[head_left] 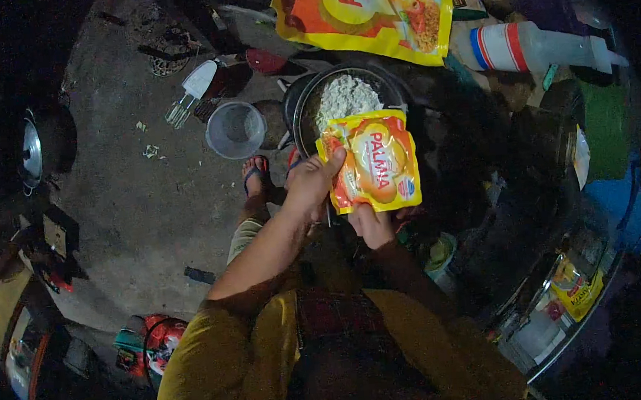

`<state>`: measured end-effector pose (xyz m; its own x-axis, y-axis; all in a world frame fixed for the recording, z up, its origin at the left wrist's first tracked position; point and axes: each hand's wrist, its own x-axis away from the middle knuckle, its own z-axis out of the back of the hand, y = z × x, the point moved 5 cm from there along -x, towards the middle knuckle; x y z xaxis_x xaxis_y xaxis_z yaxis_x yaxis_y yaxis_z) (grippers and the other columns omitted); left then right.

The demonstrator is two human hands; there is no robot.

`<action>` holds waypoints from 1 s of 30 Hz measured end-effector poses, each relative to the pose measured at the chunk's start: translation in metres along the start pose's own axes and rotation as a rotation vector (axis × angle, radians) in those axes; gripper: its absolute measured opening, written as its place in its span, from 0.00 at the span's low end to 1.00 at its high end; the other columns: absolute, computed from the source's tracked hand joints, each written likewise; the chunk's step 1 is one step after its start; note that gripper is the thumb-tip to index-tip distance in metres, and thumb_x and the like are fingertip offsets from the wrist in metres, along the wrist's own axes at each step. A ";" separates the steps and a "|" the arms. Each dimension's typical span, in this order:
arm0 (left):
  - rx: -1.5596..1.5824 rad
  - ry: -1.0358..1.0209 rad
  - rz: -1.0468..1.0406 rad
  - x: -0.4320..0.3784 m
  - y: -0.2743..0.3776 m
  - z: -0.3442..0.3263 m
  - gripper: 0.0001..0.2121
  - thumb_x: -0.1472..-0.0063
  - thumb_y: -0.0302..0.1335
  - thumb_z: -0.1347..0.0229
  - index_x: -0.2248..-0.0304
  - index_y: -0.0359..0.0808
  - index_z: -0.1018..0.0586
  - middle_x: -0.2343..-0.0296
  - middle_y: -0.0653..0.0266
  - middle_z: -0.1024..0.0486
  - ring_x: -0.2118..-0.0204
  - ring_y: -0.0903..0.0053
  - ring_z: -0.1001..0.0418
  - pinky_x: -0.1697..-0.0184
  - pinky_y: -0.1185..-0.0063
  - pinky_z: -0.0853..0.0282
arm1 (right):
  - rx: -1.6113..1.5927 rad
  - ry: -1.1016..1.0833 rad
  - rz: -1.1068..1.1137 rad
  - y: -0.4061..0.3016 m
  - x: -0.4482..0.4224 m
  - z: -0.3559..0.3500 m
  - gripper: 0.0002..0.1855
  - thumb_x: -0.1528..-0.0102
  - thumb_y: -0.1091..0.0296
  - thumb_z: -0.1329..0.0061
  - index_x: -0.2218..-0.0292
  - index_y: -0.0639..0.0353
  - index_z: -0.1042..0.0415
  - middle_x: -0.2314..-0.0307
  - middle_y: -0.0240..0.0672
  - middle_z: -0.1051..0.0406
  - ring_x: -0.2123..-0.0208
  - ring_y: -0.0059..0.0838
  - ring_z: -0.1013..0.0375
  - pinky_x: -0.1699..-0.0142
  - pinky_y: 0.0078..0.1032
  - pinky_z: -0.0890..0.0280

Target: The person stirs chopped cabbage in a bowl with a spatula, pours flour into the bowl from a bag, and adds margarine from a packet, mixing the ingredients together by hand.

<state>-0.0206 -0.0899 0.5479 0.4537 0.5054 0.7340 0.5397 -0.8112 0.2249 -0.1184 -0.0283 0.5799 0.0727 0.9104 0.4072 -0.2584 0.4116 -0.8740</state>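
Note:
My left hand [311,184] grips the left side of a yellow and orange Palmia sachet [382,162], thumb on its front. My right hand [373,224] holds the sachet's lower edge from below. The sachet is over the near part of a round bowl or pan [299,124], and hides some of it. A pale, crumbly heap of flour-like powder [347,98] lies in that vessel. To the left of it stands a clear round plastic container [236,130]. A larger Palmia pack [360,13] lies beyond the vessel.
A white hand mixer with wire beaters [193,92] lies on the floor [127,230] at the upper left. A plastic bottle with red and blue bands [538,48] lies at the upper right. A lidded metal pot [31,150] is far left. Packets [577,288] are at the lower right.

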 end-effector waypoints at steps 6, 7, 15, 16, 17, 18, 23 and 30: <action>-0.188 -0.104 -0.041 0.011 -0.006 0.002 0.10 0.47 0.30 0.56 0.70 0.31 0.30 0.74 0.63 0.29 0.73 0.81 0.32 0.67 0.83 0.37 | 0.056 -0.054 -0.110 -0.020 -0.007 0.000 0.07 0.54 0.69 0.67 0.81 0.59 0.44 0.89 0.26 0.47 0.89 0.18 0.50 0.84 0.16 0.54; -0.060 -0.098 -0.010 0.008 -0.003 -0.002 0.10 0.47 0.29 0.56 0.70 0.31 0.30 0.74 0.63 0.29 0.73 0.80 0.31 0.67 0.82 0.37 | 0.055 -0.005 -0.060 -0.008 -0.002 0.003 0.06 0.54 0.70 0.68 0.81 0.58 0.44 0.89 0.26 0.48 0.89 0.17 0.50 0.84 0.16 0.54; 0.068 -0.167 0.054 0.011 -0.004 -0.009 0.10 0.50 0.26 0.52 0.68 0.31 0.31 0.72 0.63 0.30 0.71 0.78 0.31 0.69 0.82 0.35 | -0.195 -0.288 -0.383 0.002 -0.006 -0.001 0.10 0.52 0.69 0.73 0.81 0.60 0.43 0.90 0.29 0.45 0.88 0.18 0.46 0.82 0.16 0.50; -0.078 -0.195 0.055 0.015 -0.007 -0.010 0.11 0.52 0.25 0.50 0.66 0.31 0.32 0.71 0.63 0.30 0.70 0.78 0.31 0.68 0.82 0.35 | -0.224 -0.314 -0.293 -0.003 -0.012 -0.004 0.07 0.51 0.69 0.72 0.78 0.58 0.45 0.91 0.28 0.46 0.90 0.17 0.47 0.84 0.15 0.50; -0.225 -0.222 0.057 0.017 -0.009 -0.011 0.14 0.54 0.24 0.48 0.65 0.32 0.33 0.70 0.63 0.31 0.69 0.78 0.32 0.68 0.82 0.35 | -0.225 -0.315 -0.294 -0.003 -0.011 -0.006 0.07 0.51 0.69 0.72 0.78 0.58 0.45 0.91 0.28 0.46 0.90 0.17 0.47 0.84 0.15 0.50; -0.176 -0.139 0.104 0.013 -0.009 -0.008 0.17 0.56 0.21 0.47 0.64 0.32 0.34 0.70 0.62 0.31 0.69 0.78 0.32 0.67 0.82 0.35 | -0.232 -0.300 -0.324 -0.004 -0.010 -0.008 0.06 0.51 0.70 0.72 0.77 0.58 0.45 0.91 0.28 0.47 0.90 0.17 0.47 0.85 0.15 0.51; -0.021 -0.041 -0.008 0.006 0.002 -0.007 0.16 0.56 0.20 0.47 0.65 0.29 0.33 0.71 0.59 0.30 0.69 0.74 0.31 0.67 0.79 0.34 | -0.073 -0.145 -0.099 0.022 0.001 -0.015 0.08 0.54 0.77 0.74 0.70 0.60 0.43 0.88 0.29 0.44 0.87 0.18 0.44 0.81 0.16 0.46; 0.180 0.054 -0.017 0.004 0.000 0.001 0.13 0.53 0.20 0.50 0.65 0.28 0.34 0.70 0.58 0.31 0.70 0.73 0.31 0.66 0.78 0.34 | -0.036 -0.093 0.154 0.015 0.008 -0.014 0.06 0.53 0.79 0.71 0.73 0.62 0.41 0.75 0.31 0.41 0.73 0.20 0.40 0.64 0.19 0.43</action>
<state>-0.0180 -0.0879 0.5501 0.4073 0.4984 0.7653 0.6672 -0.7346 0.1234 -0.1080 -0.0144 0.5667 -0.0552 0.9556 0.2895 -0.2252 0.2706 -0.9360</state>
